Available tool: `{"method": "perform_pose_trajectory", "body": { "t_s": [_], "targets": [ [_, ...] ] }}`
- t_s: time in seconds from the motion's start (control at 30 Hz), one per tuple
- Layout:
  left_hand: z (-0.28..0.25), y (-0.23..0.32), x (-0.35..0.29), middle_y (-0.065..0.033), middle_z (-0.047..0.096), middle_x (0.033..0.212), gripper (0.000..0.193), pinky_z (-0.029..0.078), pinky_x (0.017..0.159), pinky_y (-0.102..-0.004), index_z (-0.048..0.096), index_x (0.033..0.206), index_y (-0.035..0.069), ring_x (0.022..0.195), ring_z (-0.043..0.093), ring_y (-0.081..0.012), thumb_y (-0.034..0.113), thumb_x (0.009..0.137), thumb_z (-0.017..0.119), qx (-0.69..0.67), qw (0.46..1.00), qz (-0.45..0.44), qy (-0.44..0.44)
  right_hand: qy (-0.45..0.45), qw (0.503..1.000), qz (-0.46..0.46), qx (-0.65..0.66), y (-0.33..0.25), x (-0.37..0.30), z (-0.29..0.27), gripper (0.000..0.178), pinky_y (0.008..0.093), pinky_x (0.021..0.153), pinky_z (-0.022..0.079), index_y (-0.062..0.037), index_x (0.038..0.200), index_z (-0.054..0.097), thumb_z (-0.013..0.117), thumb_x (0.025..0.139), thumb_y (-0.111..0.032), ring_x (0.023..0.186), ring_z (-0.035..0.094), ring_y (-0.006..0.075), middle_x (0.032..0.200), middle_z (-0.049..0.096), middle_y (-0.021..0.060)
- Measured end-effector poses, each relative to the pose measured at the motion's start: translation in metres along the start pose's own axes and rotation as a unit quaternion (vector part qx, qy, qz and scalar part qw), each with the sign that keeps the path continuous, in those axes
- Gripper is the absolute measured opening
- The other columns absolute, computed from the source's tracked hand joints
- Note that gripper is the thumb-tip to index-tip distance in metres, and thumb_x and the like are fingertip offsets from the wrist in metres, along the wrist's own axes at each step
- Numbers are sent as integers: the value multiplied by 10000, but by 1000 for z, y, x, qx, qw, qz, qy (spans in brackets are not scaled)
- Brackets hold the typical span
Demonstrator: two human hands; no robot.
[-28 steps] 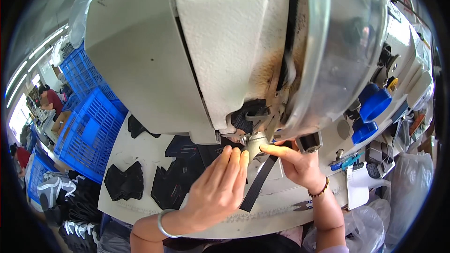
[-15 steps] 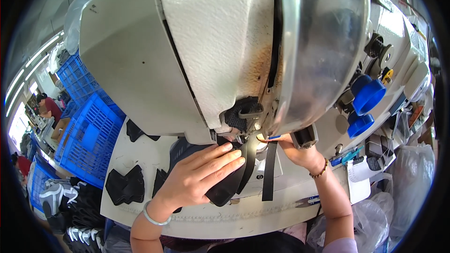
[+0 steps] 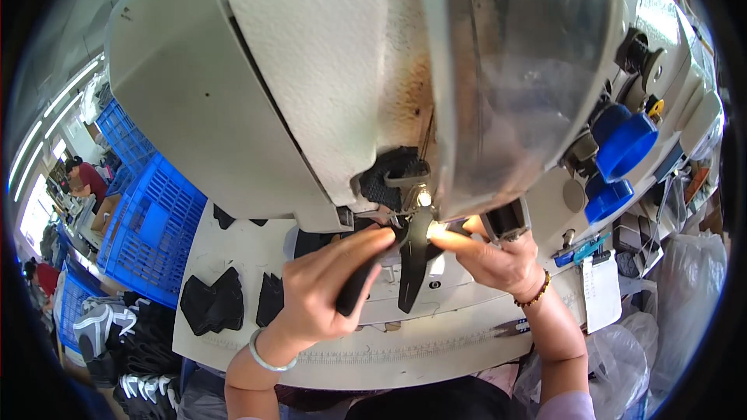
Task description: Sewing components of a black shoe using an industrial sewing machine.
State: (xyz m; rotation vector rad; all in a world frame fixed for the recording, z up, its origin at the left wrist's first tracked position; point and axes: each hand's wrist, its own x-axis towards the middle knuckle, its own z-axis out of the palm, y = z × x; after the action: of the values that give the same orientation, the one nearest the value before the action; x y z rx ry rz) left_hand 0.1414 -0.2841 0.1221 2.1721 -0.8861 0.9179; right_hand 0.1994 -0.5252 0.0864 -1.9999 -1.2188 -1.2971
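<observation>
Under the head of a large white sewing machine (image 3: 311,54), my two hands meet close to the lit needle area. My left hand (image 3: 319,288), with a pale bangle at the wrist, is closed on a black fabric piece (image 3: 359,284), which stands tilted between thumb and fingers. A narrow black strip (image 3: 412,268) hangs toward me from the needle area, between the hands. The fingertips of my right hand (image 3: 498,263) are pressed together at the strip's upper right edge, in bright light. Exactly what the fingertips pinch is partly lost in the glare.
Cut black pieces (image 3: 212,301) lie on the white table (image 3: 342,377) at left, beyond a printed ruler scale. Blue crates (image 3: 152,225) and piled shoe uppers (image 3: 101,330) stand left. Blue cups (image 3: 622,144), thread snips (image 3: 510,329) and plastic bags (image 3: 685,303) are at right. People sit far left.
My left hand has gone from lying flat over the black piece to gripping and tilting it up. My right hand's fingers have come in to the strip; a separate hanging strip no longer shows.
</observation>
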Motion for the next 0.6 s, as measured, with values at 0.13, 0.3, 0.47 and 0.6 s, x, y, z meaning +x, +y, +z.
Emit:
{"method": "perform_pose_trajectory", "body": {
  "t_s": [0.13,0.3,0.47,0.6],
  "targets": [
    [2,3,2,-176,709,1016,225,579,765,-310,685,1057,-39,896,718,-303,-3,840,638,-36,998,-52,9,-31,997,63,33,-5,8,0,443,340,730,510,-163,1038,756,725,631,10,802,625,198,915,667,15],
    [1,2,-1,-137,693,1082,406,582,805,-339,695,1112,-5,995,698,-285,59,714,647,118,987,91,-58,-25,997,70,32,-7,16,2,406,367,753,511,-153,1054,734,758,658,-65,821,638,220,909,674,13],
    [-4,2,-2,-112,679,1134,510,578,815,-318,693,1148,32,1052,679,-253,90,645,640,180,971,120,-102,-69,985,80,133,-2,17,-1,331,375,819,521,-155,1076,748,792,750,-123,927,665,250,1032,700,64],
    [-4,1,5,-158,713,1010,316,585,755,-335,699,1075,-5,882,719,-288,-6,759,681,13,999,-16,-28,-63,969,109,212,0,16,1,320,334,735,541,-99,1122,719,741,810,-35,858,682,239,1012,716,95]
  ]
}}
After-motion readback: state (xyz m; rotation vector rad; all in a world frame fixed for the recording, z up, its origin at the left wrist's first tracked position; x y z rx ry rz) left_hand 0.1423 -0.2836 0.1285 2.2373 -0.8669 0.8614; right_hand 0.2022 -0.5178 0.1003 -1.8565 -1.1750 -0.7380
